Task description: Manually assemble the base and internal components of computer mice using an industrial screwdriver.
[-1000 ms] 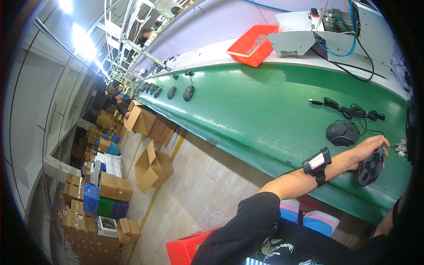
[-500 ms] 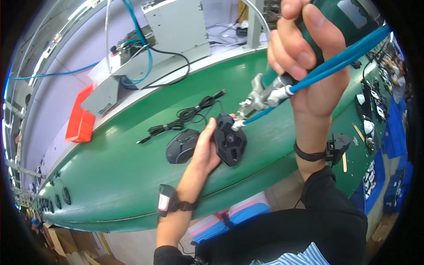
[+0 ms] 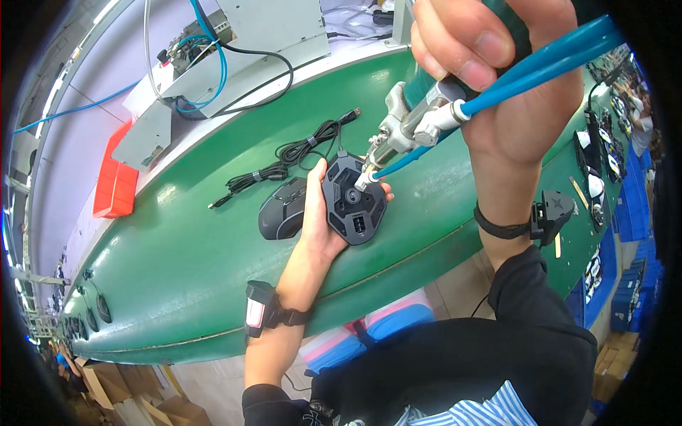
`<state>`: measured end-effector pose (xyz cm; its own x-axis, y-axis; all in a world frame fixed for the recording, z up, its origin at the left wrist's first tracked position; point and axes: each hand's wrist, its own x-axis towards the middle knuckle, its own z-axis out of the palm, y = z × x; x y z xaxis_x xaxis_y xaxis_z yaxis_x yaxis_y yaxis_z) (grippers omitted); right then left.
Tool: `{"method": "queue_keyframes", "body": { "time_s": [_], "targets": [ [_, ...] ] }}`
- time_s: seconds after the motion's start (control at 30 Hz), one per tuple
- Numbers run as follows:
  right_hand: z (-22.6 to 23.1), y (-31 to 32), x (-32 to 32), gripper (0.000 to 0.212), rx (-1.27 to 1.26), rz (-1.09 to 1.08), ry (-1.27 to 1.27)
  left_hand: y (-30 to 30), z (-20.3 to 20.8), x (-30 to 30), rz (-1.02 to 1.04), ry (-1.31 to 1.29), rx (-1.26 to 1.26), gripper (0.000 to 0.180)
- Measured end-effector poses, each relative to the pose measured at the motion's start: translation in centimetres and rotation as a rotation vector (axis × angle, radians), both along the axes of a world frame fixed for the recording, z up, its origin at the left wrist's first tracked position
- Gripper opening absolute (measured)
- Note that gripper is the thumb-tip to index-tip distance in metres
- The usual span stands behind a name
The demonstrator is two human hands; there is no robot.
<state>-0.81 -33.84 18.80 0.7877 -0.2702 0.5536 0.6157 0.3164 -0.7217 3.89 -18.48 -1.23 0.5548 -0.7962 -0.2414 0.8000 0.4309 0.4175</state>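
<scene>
My left hand point(image 3: 324, 228) is closed around an upturned black computer mouse point(image 3: 347, 213), fingertips showing at its far right edge. The underside faces up, with a round sensor area and a small rectangular recess. In my right hand point(image 3: 515, 113) is a green pneumatic screwdriver point(image 3: 408, 126) with a metal head, tilted down to the left. Its tip is over the far part of the mouse's underside; whether it touches is hard to tell. Against my left thumb side, a second black mouse point(image 3: 283, 210) rests upright on the green work surface point(image 3: 192, 270). A bundled black cable point(image 3: 307, 148) lies behind both.
Blue air hoses point(image 3: 547, 65) run from the screwdriver past my right wrist. An orange-red bin point(image 3: 117, 186) and a grey metal machine point(image 3: 273, 35) stand along the back left. More mice point(image 3: 103, 309) lie far left; mouse parts point(image 3: 595, 188) and wooden sticks line the right.
The held mouse has turned so its underside shows more fully, and the screwdriver tip sits further in from its edge. Left fingertips now show on its right side. The whole view has shifted slightly.
</scene>
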Motion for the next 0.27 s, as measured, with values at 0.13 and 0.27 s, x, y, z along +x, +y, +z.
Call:
{"method": "queue_keyframes", "body": {
  "time_s": [0.13,0.27],
  "targets": [
    [0.4,0.2,-0.2,0.029,-0.031,-0.062,-0.033,0.1,-0.1,-0.1,-0.006,0.002,-0.037,0.064],
    [-1.1,-1.3,0.9,0.028,0.038,0.022,-0.028,0.1,-0.3,-0.1,-0.012,-0.025,-0.027,0.065]
  ]
}}
